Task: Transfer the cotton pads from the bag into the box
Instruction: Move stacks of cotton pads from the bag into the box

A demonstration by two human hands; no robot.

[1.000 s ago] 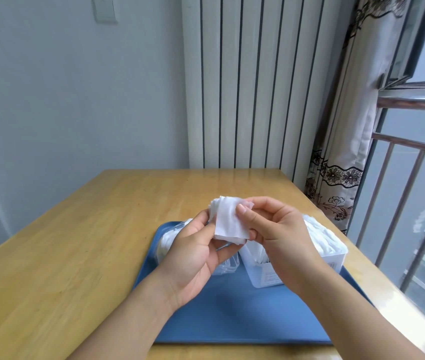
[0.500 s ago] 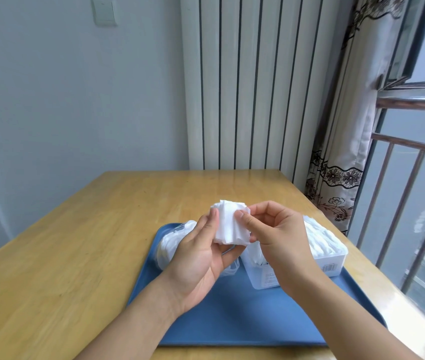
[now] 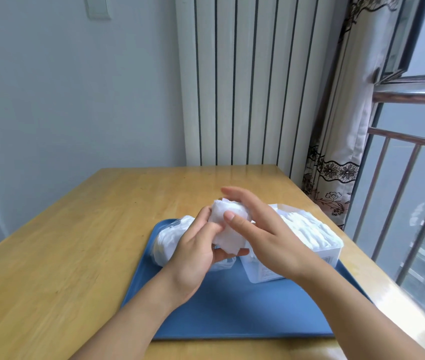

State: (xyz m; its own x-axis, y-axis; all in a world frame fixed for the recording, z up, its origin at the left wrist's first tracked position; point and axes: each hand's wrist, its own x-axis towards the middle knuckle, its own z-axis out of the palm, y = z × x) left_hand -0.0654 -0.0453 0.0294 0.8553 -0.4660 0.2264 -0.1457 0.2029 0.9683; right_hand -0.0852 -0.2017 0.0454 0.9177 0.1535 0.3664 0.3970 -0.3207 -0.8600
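Note:
A stack of white cotton pads (image 3: 225, 229) is held above the blue tray (image 3: 232, 313). My left hand (image 3: 195, 253) grips the stack from below and the left. My right hand (image 3: 260, 229) lies against its right side with the fingers stretched out flat and the thumb on the front. Behind my left hand a clear plastic bag (image 3: 169, 237) with more pads lies on the tray. The white plastic box (image 3: 328, 253), holding a row of pads, stands on the tray at the right, partly hidden by my right hand.
The tray lies on a wooden table (image 3: 63, 255). A white radiator (image 3: 245, 81) stands against the wall behind the table. A patterned curtain (image 3: 341, 152) and window bars (image 3: 408, 203) are to the right, close to the table's right edge.
My right hand has let go its pinch on the stack's top and spread its fingers flat along the stack's side. The left hand keeps its hold. The stack sits slightly lower.

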